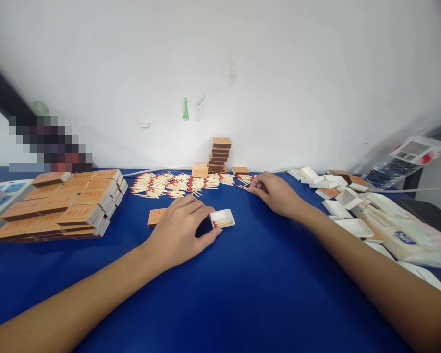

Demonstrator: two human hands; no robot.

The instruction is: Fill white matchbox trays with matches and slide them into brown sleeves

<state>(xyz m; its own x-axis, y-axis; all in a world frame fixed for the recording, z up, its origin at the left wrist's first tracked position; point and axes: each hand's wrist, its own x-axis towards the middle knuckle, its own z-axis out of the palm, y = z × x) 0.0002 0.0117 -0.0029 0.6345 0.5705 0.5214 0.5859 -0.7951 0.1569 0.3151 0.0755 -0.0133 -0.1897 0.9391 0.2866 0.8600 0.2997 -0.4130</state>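
My left hand point(180, 228) is curved around the left end of a small white matchbox tray point(227, 218), thumb at its near side and index finger at its far side. A few red-tipped matches lie in the tray. Just left of that hand, an orange matchbox sleeve point(156, 216) rests on the blue table, partly hidden by the fingers. Farther off, my right hand point(274, 192) pinches at a few matches point(242, 186) at the right end of a long row of loose matches point(150, 184). How many it grips is hard to see.
Stacked orange matchboxes point(81, 198) fill the left, beside a power strip point(12, 187). A tower of boxes point(220, 154) stands against the white wall. At right lie loose white trays point(347, 199), sleeves and a tissue pack point(397, 230).
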